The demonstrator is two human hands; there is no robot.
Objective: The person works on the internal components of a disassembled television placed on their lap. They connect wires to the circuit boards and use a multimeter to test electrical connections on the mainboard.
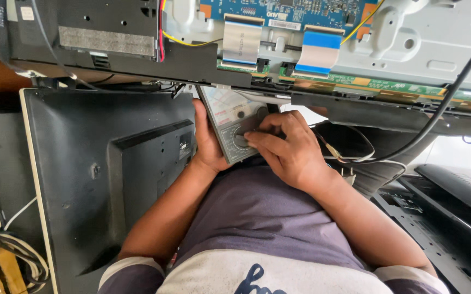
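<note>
A grey rectangular analog multimeter with a round black dial (234, 129) is gripped along its edge by the left hand (207, 142), held at 12 o'clock of the torso. The right hand (285, 148) fingertips are pinched on the dial (needle scale partly visible). A black monitor back (105, 179) lies at 9 o'clock, a blue circuit board (295, 12) at 12.

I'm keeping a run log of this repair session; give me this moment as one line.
left hand: holds grey analog meter | right hand: fingers on meter dial | above: opened TV back with circuit board

Matt grey plastic multimeter (234, 126), cloth shirt (257, 218)
</note>
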